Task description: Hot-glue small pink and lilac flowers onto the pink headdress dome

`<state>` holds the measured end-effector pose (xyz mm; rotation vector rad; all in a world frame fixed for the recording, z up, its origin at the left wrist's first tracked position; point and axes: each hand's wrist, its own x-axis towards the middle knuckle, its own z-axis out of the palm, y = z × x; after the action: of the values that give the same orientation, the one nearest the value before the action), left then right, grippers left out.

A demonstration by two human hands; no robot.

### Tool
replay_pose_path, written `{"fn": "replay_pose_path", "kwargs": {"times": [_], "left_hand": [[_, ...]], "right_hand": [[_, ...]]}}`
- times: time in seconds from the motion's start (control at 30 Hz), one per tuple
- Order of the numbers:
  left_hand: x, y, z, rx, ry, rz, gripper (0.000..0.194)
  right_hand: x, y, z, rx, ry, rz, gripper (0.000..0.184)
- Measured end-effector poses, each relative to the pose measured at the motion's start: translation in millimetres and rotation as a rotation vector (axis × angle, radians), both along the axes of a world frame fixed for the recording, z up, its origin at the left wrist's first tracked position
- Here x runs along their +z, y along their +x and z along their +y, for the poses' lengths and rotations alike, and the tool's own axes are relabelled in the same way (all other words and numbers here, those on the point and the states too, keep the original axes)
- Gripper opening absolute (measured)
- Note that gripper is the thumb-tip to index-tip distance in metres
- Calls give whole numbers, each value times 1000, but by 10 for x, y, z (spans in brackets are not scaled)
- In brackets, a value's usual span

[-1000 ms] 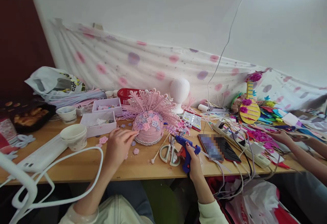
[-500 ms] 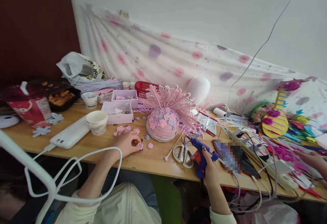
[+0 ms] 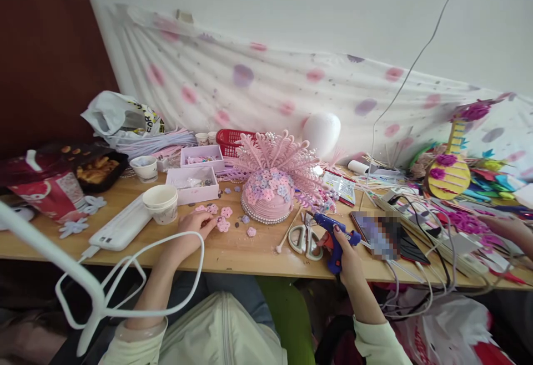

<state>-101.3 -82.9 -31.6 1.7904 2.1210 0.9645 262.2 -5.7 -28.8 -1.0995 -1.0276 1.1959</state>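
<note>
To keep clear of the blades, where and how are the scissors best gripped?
Probably by the handle loops, coming from the near table edge: the scissors lie with loops toward the person, blades pointing away. Stay left of the glue gun, held close by in the right hand.

At eight o'clock, the left hand's (image 3: 190,234) fingertips are too small to tell if they touch the pink flowers (image 3: 223,224). At four o'clock, blurry squares hide parts of two phones (image 3: 411,247). At three o'clock, the right edge cuts across another person's hand (image 3: 510,230), and at two o'clock pink plumes (image 3: 280,151) hide the white head's (image 3: 322,132) bottom
</note>
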Motion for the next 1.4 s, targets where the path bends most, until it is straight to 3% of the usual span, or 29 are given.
{"fn": "replay_pose_path", "kwargs": {"times": [0.1, 0.23, 0.4, 0.63, 0.9, 1.1, 1.27, 1.4], "left_hand": [[32, -55, -14, -10, 31, -24, 35], [50, -141, -31, 9, 78, -31, 26], [-22, -228, -35, 37, 227, -22, 17], [-120, -40, 5, -106, 306, 1, 22], [-267, -107, 63, 87, 394, 214, 28], [-314, -233, -12, 172, 434, 158, 34], [-415, -394, -69, 230, 338, 62, 27], [-450, -376, -48, 250, 316, 18, 27]], "right_hand": [[27, -22, -17, -10, -6, 11, 48], [52, -35, -25, -31, 20, 4, 48], [47, -27, -23, 9, 21, 10, 49], [53, -23, -51, 4, 2, 0, 50], [67, -27, -65, 54, 53, -30, 51], [-1, 1, -25, 30, 42, -12, 51], [-87, 49, 15, 5, 46, -36, 49], [-87, 49, 16, 4, 70, -62, 47]]}}
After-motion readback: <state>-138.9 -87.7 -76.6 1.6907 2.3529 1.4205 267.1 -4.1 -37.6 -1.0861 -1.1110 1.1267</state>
